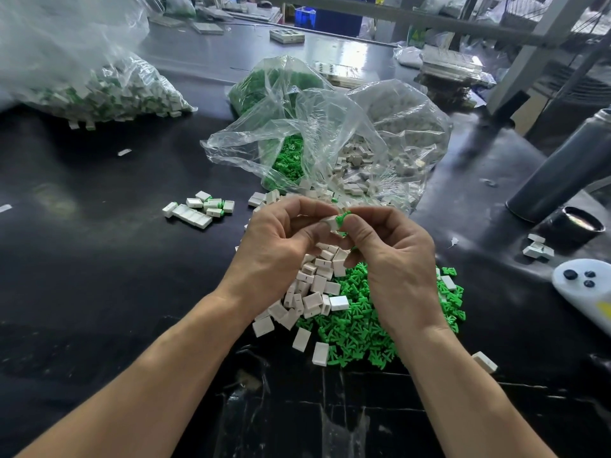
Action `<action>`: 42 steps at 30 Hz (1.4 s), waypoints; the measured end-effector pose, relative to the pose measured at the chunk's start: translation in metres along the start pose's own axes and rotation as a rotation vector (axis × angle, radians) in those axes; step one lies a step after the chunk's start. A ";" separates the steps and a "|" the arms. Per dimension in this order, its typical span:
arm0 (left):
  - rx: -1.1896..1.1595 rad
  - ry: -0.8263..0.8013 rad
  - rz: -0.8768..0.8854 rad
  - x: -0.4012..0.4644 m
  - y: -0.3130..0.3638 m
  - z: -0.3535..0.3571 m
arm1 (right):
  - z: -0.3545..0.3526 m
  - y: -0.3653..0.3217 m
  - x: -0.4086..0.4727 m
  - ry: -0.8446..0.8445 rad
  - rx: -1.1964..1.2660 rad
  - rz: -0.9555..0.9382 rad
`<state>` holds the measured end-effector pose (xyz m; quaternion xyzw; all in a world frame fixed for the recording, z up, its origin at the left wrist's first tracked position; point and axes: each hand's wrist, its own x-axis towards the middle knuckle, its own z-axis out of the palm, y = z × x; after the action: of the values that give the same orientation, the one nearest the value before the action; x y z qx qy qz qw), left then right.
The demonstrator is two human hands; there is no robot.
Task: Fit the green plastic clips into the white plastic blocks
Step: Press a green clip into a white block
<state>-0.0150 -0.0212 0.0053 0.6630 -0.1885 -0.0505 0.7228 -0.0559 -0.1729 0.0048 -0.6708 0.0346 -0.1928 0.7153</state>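
Observation:
My left hand [281, 239] pinches a white block [330, 223] above the table. My right hand [393, 256] grips a green clip [342, 218] whose end sits at the block's opening. Below the hands lies a heap of loose white blocks [314, 292] and, to its right, a heap of green clips [360, 328]. A small group of blocks with green clips fitted [206, 206] rests on the table to the left of my hands. Part of each heap is hidden by my hands.
An open clear bag [330, 140] behind the hands holds green clips and white blocks. A second bag of assembled pieces [99, 90] lies far left. A dark cylinder [562, 170], a black cup [580, 224] and a white controller [585, 292] stand at the right.

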 end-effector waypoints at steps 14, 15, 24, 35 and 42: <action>0.068 0.012 -0.005 -0.002 0.000 -0.001 | 0.002 -0.001 -0.003 -0.009 -0.076 -0.035; 0.072 0.011 -0.005 -0.002 0.000 -0.001 | 0.002 -0.001 -0.004 -0.009 -0.080 -0.039; 0.087 0.028 -0.002 -0.003 0.001 0.000 | 0.000 0.000 -0.005 -0.022 -0.083 -0.036; 0.259 0.044 0.083 -0.003 -0.004 -0.005 | -0.003 0.007 -0.003 -0.108 -0.453 -0.140; 0.333 0.076 0.104 -0.002 -0.003 -0.007 | -0.006 0.006 -0.002 -0.097 -0.427 -0.164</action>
<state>-0.0139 -0.0140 0.0020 0.7644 -0.2009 0.0440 0.6111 -0.0578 -0.1783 -0.0025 -0.8159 -0.0145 -0.2060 0.5400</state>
